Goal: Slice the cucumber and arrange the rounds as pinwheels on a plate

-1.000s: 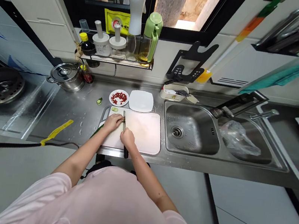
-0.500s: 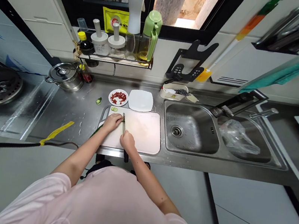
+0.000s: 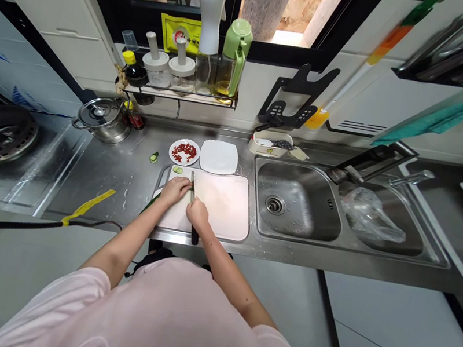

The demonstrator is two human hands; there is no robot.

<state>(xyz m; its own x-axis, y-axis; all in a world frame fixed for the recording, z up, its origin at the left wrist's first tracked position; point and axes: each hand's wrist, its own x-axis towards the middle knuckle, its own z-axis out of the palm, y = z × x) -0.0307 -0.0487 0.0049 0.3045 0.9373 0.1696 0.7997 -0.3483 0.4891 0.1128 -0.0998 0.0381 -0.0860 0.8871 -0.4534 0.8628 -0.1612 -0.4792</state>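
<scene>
Almost no change from the frame half a second earlier: both hands kept over the same part of the white cutting board point(image 3: 226, 205), with only a small shift of the right hand and the blade.

Left hand point(image 3: 176, 190) curled down on a cucumber point(image 3: 190, 187), holding it on the board. Right hand point(image 3: 197, 214) closed around the black handle of a kitchen knife point(image 3: 193, 188), with the blade standing on its edge against the cucumber. Hands close together, just beside each other, but not clamped on one same grip.

Just ahead of the left hand, two cucumber slices point(image 3: 177, 170) lying on the board. Under the left wrist, at the board's edge, a dark green piece point(image 3: 150, 203), partly hidden and not clear in kind. Farther ahead on the left, one cucumber slice point(image 3: 154, 157) on the steel counter, and a round plate point(image 3: 172, 150) with chopped red pieces. Ahead of the right hand, a square white plate point(image 3: 218, 157). Right of the board, a stainless steel sink point(image 3: 251, 194).
</scene>
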